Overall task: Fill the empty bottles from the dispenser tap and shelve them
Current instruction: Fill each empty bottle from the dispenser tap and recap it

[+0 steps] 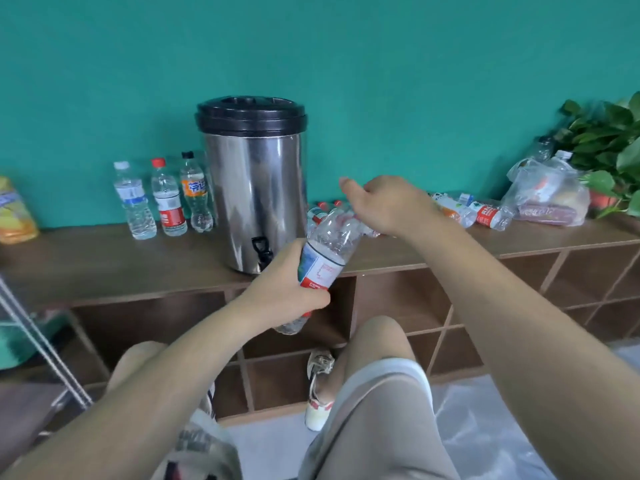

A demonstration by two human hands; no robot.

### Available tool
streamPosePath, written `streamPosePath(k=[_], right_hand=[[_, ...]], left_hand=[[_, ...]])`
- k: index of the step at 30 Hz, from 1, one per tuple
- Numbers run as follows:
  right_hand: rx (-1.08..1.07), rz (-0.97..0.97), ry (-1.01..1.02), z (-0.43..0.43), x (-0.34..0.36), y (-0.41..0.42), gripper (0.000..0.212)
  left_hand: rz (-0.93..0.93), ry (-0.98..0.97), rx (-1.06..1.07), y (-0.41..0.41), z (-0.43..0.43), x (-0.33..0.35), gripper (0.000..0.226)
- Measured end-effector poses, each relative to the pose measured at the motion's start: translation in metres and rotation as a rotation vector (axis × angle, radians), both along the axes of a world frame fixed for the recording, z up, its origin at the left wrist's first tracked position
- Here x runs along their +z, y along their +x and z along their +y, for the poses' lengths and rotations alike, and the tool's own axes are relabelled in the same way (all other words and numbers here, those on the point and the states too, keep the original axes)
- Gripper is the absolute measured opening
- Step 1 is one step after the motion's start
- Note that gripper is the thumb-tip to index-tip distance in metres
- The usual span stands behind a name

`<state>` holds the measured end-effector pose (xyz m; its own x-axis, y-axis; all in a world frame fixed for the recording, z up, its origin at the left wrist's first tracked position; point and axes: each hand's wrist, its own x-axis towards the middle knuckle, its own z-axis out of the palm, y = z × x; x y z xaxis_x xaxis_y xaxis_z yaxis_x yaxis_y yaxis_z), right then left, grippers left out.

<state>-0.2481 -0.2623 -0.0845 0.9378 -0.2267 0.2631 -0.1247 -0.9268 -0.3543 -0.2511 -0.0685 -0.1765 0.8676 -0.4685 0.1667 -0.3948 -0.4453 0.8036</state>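
L hand (287, 289) grips clear bottle (323, 258), fingers wrapped round the label area. Bottle is tilted: base down-left, in front of the shelf top (104, 265) edge; neck up-right, just right of the dispenser (254, 188) tap (261, 249). R hand (388, 206) sits over the neck end, back to camera. Its fingertips and the cap are hidden, so can't tell if pinching. Bottle base blurred under L hand. Three bottles (166, 199) upright left of dispenser.

The dispenser (252, 188) stands on the tabletop (104, 261); upright bottles (166, 199) stand just left of it, lying bottles (478, 213), a bag (550, 195) and a plant (609, 140) to its right, shelf cubbies (398, 306) beneath.
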Motion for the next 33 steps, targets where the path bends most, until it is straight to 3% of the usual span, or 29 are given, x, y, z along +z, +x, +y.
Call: streamPosePath(k=[3, 5, 9, 13, 17, 19, 24, 27, 33], right_hand=[[-0.026, 0.076, -0.073, 0.03, 0.001, -0.005, 0.058], [0.007, 0.088, -0.057, 0.045, -0.006, -0.008, 0.056], [0.171, 0.029, -0.07, 0.061, -0.015, -0.018, 0.057], [0.423, 0.075, -0.081, 0.056, -0.024, -0.029, 0.06], [0.582, 0.103, -0.045, 0.053, -0.028, -0.023, 0.035], [0.57, 0.101, -0.066, 0.055, -0.028, -0.021, 0.033], [0.407, 0.18, -0.13, 0.067, -0.042, -0.006, 0.053], [0.365, 0.156, -0.106, 0.072, -0.05, 0.012, 0.043], [0.648, 0.065, 0.053, 0.072, -0.061, 0.041, 0.021]], left_hand=[[-0.238, 0.086, 0.225, -0.012, 0.016, -0.006, 0.071], [-0.301, 0.081, 0.298, -0.019, 0.02, -0.009, 0.072], [-0.029, -0.107, 0.153, -0.023, 0.04, -0.021, 0.056], [0.165, -0.139, 0.002, -0.023, 0.064, -0.028, 0.054], [0.277, -0.085, -0.108, -0.018, 0.076, -0.039, 0.058], [0.277, -0.081, -0.097, -0.013, 0.079, -0.046, 0.059], [0.093, -0.038, 0.039, 0.004, 0.076, -0.052, 0.063], [0.038, -0.066, 0.084, 0.017, 0.071, -0.061, 0.066], [0.318, -0.251, -0.026, 0.05, 0.079, -0.084, 0.065]])
